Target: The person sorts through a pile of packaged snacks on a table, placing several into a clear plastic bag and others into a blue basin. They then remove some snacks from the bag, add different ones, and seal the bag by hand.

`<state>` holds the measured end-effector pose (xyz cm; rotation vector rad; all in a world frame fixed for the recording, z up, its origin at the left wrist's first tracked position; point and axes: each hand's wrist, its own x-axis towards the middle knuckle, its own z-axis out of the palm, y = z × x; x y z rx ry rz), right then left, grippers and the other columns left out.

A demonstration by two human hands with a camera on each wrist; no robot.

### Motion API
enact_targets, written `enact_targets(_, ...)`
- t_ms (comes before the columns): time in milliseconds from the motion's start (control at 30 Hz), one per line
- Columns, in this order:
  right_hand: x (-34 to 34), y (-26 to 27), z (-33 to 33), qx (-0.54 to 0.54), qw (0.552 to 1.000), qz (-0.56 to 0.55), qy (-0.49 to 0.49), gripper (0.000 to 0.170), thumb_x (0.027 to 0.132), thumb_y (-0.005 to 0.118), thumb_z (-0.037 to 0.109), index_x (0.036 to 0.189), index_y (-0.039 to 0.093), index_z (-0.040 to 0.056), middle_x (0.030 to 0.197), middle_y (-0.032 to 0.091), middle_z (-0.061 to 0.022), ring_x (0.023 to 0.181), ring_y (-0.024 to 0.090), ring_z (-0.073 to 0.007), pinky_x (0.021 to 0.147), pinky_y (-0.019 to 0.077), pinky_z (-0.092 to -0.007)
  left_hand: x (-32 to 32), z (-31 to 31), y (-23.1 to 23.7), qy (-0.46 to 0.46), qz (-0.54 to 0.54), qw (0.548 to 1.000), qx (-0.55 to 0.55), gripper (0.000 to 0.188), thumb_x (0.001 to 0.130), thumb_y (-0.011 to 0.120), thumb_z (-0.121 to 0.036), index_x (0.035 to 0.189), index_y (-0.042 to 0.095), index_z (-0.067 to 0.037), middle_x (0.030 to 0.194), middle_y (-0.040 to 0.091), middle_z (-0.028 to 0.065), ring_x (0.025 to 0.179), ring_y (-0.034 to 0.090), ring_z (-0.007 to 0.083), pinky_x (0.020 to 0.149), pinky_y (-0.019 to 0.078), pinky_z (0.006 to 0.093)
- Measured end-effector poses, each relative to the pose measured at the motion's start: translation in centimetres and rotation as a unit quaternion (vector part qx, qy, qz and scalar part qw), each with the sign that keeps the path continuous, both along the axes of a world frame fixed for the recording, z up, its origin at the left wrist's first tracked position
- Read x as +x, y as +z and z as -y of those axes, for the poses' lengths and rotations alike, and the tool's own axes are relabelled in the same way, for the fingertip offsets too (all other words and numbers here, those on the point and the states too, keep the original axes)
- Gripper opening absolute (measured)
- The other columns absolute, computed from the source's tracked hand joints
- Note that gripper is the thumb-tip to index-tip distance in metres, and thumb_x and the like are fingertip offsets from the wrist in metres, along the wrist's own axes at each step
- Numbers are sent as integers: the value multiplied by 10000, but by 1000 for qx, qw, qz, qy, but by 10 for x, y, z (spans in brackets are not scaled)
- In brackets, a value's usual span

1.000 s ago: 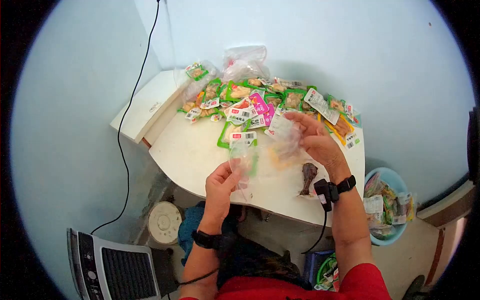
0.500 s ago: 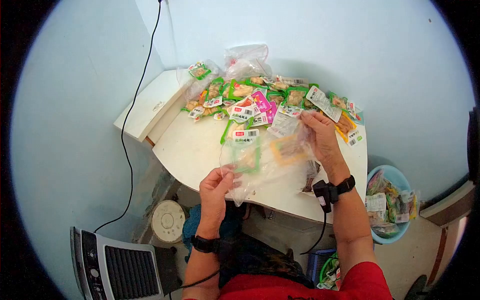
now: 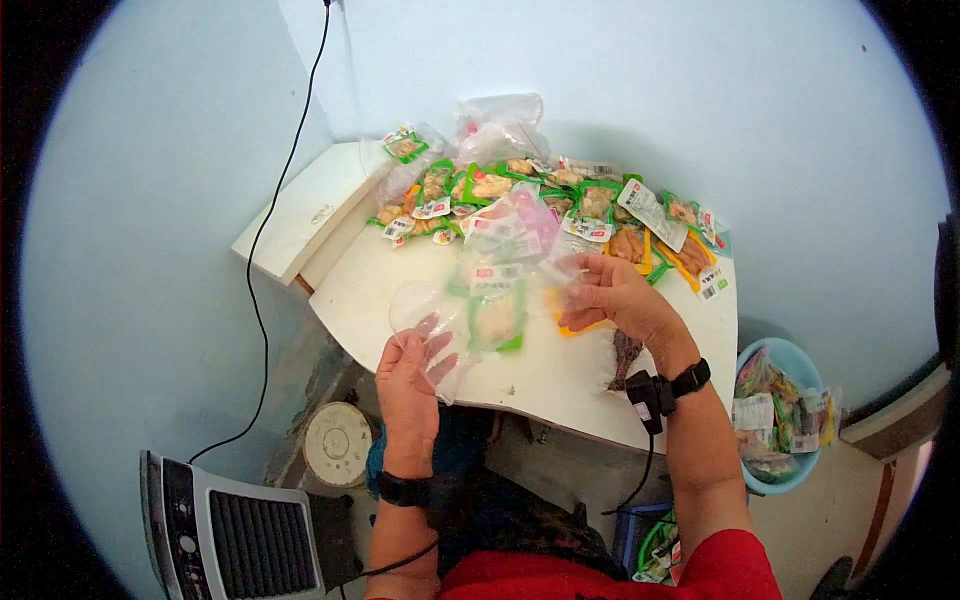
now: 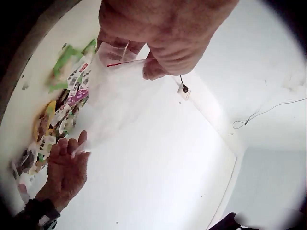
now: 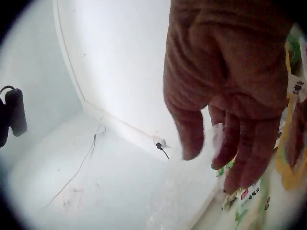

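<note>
A clear plastic bag (image 3: 440,310) is stretched between my two hands above the front of the white table (image 3: 365,285). My left hand (image 3: 408,385) pinches its near-left edge; in the left wrist view a red line runs along the bag's mouth beside those fingers. My right hand (image 3: 625,300) holds the opposite side between thumb and fingers. A green-edged food packet (image 3: 497,318) and a yellow-edged packet (image 3: 575,315) show through or beside the film. Partly hidden by my right wrist lies a dark, drumstick-shaped piece (image 3: 625,352).
Many sealed food packets (image 3: 598,203) are heaped along the back of the table, with crumpled clear bags (image 3: 500,125) behind them. A blue basin (image 3: 815,465) of packets stands on the floor at right. A white box-like ledge (image 3: 300,220) borders the left.
The clear bag has been drawn out wider between my hands. My left hand has moved left and slightly down; the right has dipped then shifted a little left.
</note>
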<state>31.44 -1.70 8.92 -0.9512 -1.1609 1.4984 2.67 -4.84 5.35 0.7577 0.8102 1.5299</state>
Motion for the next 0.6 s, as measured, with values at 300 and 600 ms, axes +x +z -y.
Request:
enact_targets(300, 10, -18, -13, 14, 999, 46, 10, 202, 891, 717, 175, 1019, 656, 31, 745, 670, -34, 606, 655, -100, 524, 539, -231, -12, -2, -11, -66, 134, 988, -26, 260, 1007, 549, -301, 1123, 587, -71, 1348, 576, 153, 1081, 608, 268, 856, 528, 383)
enact_targets(600, 6, -14, -9, 5, 999, 35, 10, 169, 889, 710, 148, 1014, 676, 40, 763, 672, -14, 609, 640, -85, 525, 517, -215, -7, -8, -45, -129, 213, 961, -118, 326, 1006, 555, -226, 1280, 518, -55, 1303, 595, 160, 1087, 601, 282, 851, 533, 403)
